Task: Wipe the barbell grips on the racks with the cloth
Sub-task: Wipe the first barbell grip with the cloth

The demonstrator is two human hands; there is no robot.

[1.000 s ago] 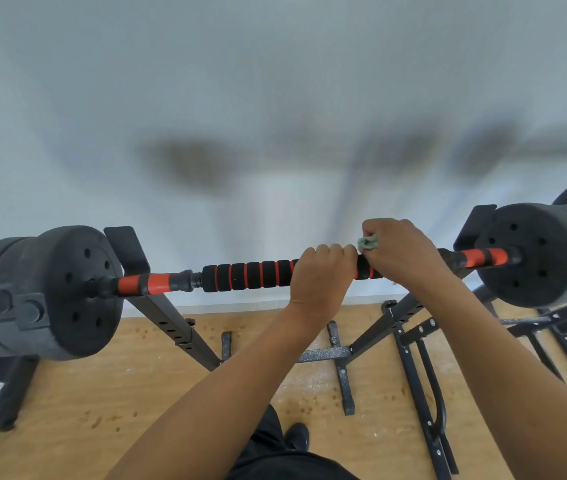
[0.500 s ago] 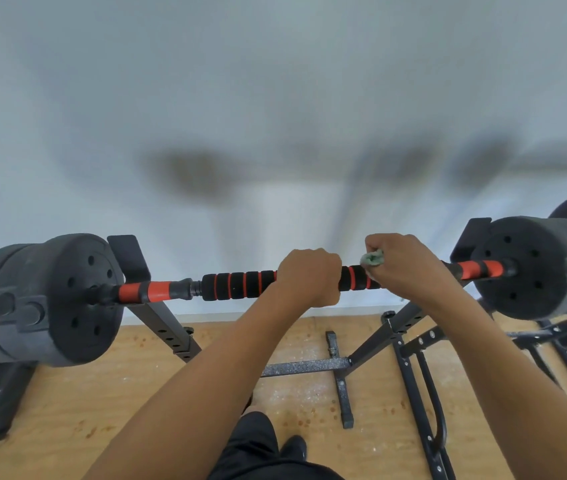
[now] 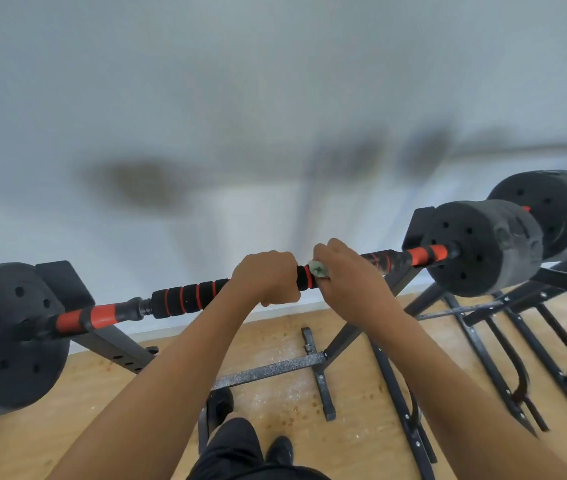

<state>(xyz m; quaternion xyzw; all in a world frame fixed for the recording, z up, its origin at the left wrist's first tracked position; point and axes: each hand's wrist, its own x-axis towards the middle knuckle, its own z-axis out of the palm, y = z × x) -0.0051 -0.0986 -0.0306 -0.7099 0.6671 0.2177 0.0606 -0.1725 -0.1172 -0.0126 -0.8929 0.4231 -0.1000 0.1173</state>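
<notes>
Left grip point(image 3: 266, 277) closed round bar point(image 3: 102, 315), likely steadying it on rack point(image 3: 115, 344). Right grip point(image 3: 347, 282), just beside, clamps cloth point(image 3: 318, 270) round bar so wipe covers full circumference; cloth peeks out between grips. Foam point(image 3: 185, 299) left of left grip exposed, probably next.

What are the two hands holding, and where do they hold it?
The left hand grips the barbell's foam grip near its middle. The right hand holds the cloth bunched round that grip beside it; only a corner of cloth shows.
</notes>
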